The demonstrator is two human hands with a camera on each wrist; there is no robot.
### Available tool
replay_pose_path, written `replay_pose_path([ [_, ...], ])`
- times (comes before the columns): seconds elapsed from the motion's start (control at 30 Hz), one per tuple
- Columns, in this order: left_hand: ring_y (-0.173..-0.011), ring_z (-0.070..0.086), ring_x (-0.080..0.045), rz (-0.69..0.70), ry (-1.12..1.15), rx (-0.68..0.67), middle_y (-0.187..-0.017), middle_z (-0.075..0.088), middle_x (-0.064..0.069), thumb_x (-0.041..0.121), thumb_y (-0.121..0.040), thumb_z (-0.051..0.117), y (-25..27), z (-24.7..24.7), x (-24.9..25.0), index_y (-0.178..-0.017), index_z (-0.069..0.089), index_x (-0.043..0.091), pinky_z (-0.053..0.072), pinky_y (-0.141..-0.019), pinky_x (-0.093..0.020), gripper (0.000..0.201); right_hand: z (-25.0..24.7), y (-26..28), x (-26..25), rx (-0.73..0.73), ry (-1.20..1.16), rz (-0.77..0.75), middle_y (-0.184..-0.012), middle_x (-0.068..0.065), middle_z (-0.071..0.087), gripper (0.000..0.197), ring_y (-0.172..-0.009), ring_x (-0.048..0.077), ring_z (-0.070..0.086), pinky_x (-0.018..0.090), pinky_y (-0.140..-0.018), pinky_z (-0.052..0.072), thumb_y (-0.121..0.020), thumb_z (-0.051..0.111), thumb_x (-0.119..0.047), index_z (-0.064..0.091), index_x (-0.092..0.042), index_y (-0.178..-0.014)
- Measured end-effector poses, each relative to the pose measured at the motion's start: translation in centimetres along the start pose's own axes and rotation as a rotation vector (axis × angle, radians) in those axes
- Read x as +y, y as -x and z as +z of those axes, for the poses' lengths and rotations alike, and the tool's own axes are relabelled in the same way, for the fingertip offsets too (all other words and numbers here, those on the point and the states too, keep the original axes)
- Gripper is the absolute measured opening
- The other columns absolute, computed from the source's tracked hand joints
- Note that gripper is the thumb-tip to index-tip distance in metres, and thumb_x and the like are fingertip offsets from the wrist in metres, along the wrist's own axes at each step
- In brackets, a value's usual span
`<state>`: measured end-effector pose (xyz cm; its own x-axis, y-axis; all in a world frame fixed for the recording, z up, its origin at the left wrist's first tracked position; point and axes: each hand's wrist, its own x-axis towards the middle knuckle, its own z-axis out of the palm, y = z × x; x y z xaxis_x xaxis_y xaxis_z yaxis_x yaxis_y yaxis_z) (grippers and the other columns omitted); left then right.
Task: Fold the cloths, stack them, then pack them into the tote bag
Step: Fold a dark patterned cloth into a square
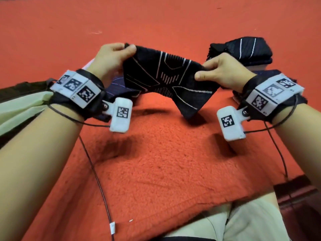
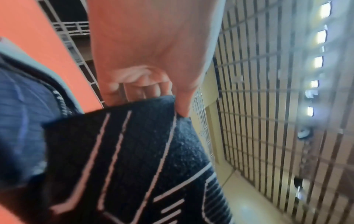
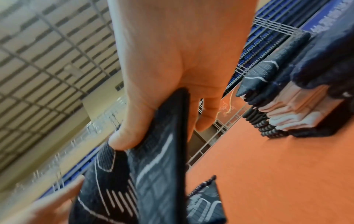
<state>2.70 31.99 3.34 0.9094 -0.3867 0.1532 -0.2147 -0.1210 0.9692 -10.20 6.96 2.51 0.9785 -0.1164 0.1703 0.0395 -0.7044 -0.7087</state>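
The black cloth with white line pattern (image 1: 169, 79) hangs in the air between both hands, above the near part of the orange carpet (image 1: 156, 162). The left hand (image 1: 111, 58) pinches its far-left corner between thumb and curled fingers; the right hand (image 1: 224, 72) pinches the right edge the same way, thumb on top. One lower corner droops toward the carpet — if it drags or catches there, the fold would likely come out skewed. The grips sit on thin edges only, so a slip on either side could drop the cloth onto the loose dark cloths below. The stack of folded cloths (image 1: 243, 51) stands far right, just beyond the right hand — a careless swing might topple it.
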Motion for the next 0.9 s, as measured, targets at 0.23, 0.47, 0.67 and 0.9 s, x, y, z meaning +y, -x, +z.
replay_pose_path([
  [0.23, -0.062, 0.068, -0.011, -0.419, 0.258, -0.077, -0.07, 0.069, 0.0, 0.036, -0.096, 0.046, 0.5, 1.1, 0.8, -0.088, 0.06, 0.017, 0.055, -0.051, -0.025, 0.025, -1.3, 0.0, -2.1, -0.112, -0.48, 0.151, -0.058, -0.004, 0.067, 0.022, -0.05, 0.004, 0.061, 0.017, -0.052, 0.05, -0.094, 0.052, -0.02, 0.061, -0.01, -0.075],
  [0.47, -0.048, 0.044, -0.007, -0.626, -0.305, -0.297, -0.064, 0.049, 0.007, 0.027, -0.095, 0.047, 2.5, 2.9, -5.1, -0.078, 0.051, 0.019, 0.038, -0.05, -0.019, 0.019, 2.5, -0.6, 3.8, -0.08, -0.126, 0.642, -0.069, 0.006, 0.052, 0.027, -0.053, 0.017, 0.048, 0.026, -0.057, 0.04, -0.089, 0.059, -0.036, 0.055, -0.011, -0.08],
  [0.67, -0.044, 0.057, -0.007, -0.592, -0.392, -0.271, -0.063, 0.059, 0.003, 0.015, -0.095, 0.05, 3.2, 2.8, -5.3, -0.086, 0.055, 0.011, 0.05, -0.047, -0.019, 0.011, 4.0, 1.7, 4.8, -0.079, -0.086, 0.706, -0.072, 0.005, 0.05, 0.023, -0.058, 0.017, 0.047, 0.028, -0.045, 0.049, -0.086, 0.066, -0.022, 0.052, -0.007, -0.077],
  [0.9, -0.052, 0.058, -0.007, -0.61, -0.34, -0.324, -0.068, 0.057, -0.001, 0.007, -0.092, 0.054, 3.5, 3.5, -6.2, -0.074, 0.046, 0.015, 0.048, -0.04, -0.015, 0.021, 3.6, 1.1, 5.2, 0.171, -0.121, 0.584, -0.073, 0.01, 0.054, 0.011, -0.067, 0.02, 0.052, 0.027, -0.061, 0.043, -0.078, 0.069, -0.009, 0.058, -0.011, -0.076],
])
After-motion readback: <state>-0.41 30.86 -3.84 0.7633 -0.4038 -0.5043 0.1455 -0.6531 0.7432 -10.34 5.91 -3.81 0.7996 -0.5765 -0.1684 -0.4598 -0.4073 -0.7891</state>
